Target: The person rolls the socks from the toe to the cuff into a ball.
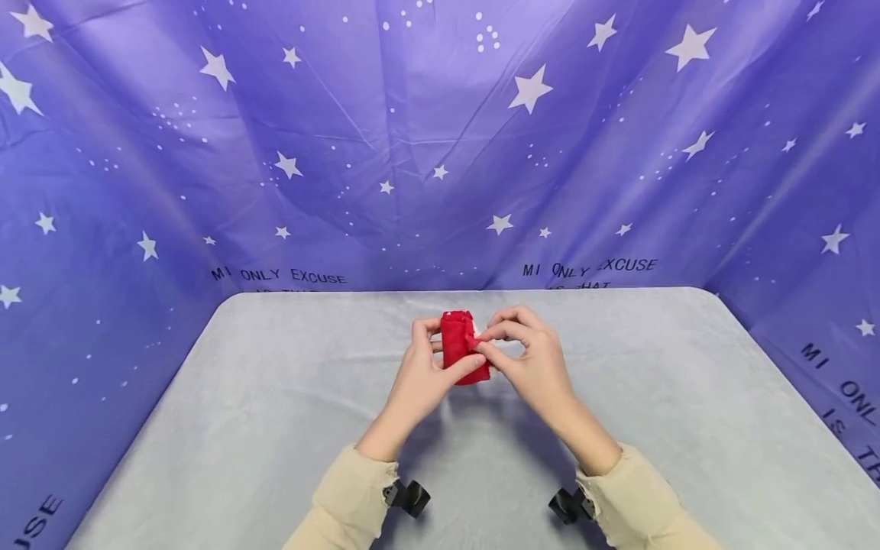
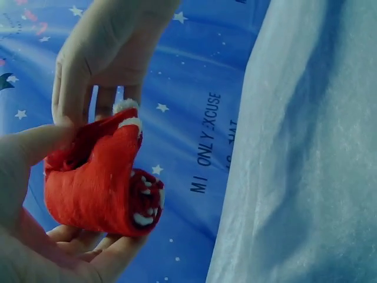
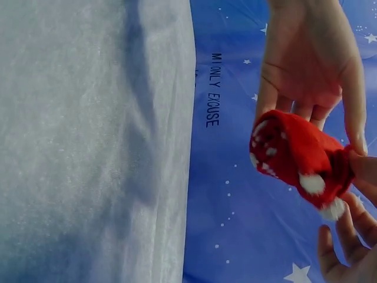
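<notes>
A red cloth [image 1: 455,344], rolled into a thick bundle, is held up over the table. My left hand [image 1: 421,374] grips it from the left, with the thumb across its near side and the fingers behind. At its right side, my right hand [image 1: 538,363] pinches a loose fold between thumb and fingertips. In the left wrist view, the roll [image 2: 94,191] shows its spiral end with white patches among the red layers. White fluffy pompoms [image 3: 311,184] hang by the pinched edge in the right wrist view.
A grey cloth-covered table [image 1: 275,428] lies beneath both hands. Purple-blue curtains [image 1: 385,137] with white stars and printed words surround its back and sides. Black wrist camera mounts [image 1: 412,498] sit at both beige sleeves [image 1: 351,496].
</notes>
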Tool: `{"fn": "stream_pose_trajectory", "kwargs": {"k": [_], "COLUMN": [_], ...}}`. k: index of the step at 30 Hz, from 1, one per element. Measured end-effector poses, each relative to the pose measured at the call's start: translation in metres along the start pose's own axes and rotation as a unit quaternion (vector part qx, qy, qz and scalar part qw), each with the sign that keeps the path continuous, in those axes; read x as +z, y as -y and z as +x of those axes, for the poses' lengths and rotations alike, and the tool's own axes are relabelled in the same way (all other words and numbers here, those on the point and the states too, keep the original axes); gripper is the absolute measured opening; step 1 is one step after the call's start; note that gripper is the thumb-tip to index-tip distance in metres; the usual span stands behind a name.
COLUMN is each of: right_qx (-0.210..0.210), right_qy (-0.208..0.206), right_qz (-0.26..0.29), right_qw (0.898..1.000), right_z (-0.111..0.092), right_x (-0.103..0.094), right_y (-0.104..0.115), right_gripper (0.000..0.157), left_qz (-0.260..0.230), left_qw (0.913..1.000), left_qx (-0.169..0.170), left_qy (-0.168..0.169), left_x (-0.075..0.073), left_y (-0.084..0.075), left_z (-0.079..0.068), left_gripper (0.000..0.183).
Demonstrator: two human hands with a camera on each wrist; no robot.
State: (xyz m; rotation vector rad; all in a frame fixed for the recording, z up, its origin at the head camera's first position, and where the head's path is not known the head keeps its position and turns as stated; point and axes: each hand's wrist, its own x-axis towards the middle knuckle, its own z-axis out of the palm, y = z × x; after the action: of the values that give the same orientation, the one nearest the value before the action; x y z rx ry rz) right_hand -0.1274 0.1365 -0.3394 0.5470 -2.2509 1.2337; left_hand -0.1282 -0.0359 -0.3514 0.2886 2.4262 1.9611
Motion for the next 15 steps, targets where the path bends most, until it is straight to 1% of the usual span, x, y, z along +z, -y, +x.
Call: {"fn": "stream_pose_trajectory", "kwargs": {"k": [5, 8, 11, 13, 15], "right_qx": [-0.018, -0.028, -0.050, -0.067, -0.082], "right_qy": [0.034, 0.053, 0.064, 0.062, 0.055], "right_qz": [0.003, -0.004, -0.028, -0.052, -0.074], "right_qw": [0.999, 0.998, 0.996, 0.995, 0.992], "right_z": [-0.0032, -0.0048, -0.0060, -0.0064, -0.0072], "right_x": [-0.0049, -0.0064, -0.0059, -0.0054, -0.0054], "right_y": [-0.0017, -0.0017, -0.0011, -0.0008, -0.0005], "right_gripper": [0.015, 0.017, 0.022, 0.026, 0.025], "left_qz": [-0.026, -0.038, -0.039, -0.044, -0.054], "left_qw": [0.9996, 0.9992, 0.9991, 0.9988, 0.9983], "left_qx": [0.003, 0.004, 0.013, 0.017, 0.019], "left_qy": [-0.006, -0.010, -0.013, -0.016, -0.016], "left_x": [0.0019, 0.0029, 0.0043, 0.0052, 0.0060], "left_y": [0.0066, 0.0090, 0.0086, 0.0083, 0.0081], "left_z": [0.0036, 0.0038, 0.0035, 0.0039, 0.0047], "left_gripper": [0.049, 0.045, 0.046, 0.048, 0.050]}}
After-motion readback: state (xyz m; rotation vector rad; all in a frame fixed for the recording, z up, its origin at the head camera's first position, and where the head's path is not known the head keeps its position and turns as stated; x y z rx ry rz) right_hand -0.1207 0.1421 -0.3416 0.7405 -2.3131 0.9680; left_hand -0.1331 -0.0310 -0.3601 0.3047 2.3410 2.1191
